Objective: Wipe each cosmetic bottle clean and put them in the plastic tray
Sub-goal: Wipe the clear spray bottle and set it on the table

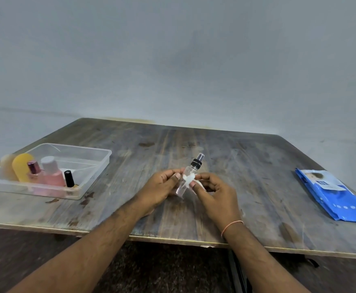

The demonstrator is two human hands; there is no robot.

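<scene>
A clear spray bottle (pixel 188 172) with a black collar and clear cap tilts up to the right above the table's middle. My left hand (pixel 162 190) grips its lower body. My right hand (pixel 214 194) pinches a white wipe (pixel 190 180) against the bottle's side. At the left stands the clear plastic tray (pixel 101 163). In it are a yellow bottle (pixel 21 168), a small bottle with a pink metallic cap (pixel 34 169), a pink bottle with a white cap (pixel 53 174) and a black-capped small bottle (pixel 69 179).
A blue pack of wipes (pixel 333 195) lies near the table's right edge. The worn wooden table (pixel 246 166) has its front edge close to my forearms. A beige rounded object (pixel 7 167) sits at the tray's far left end.
</scene>
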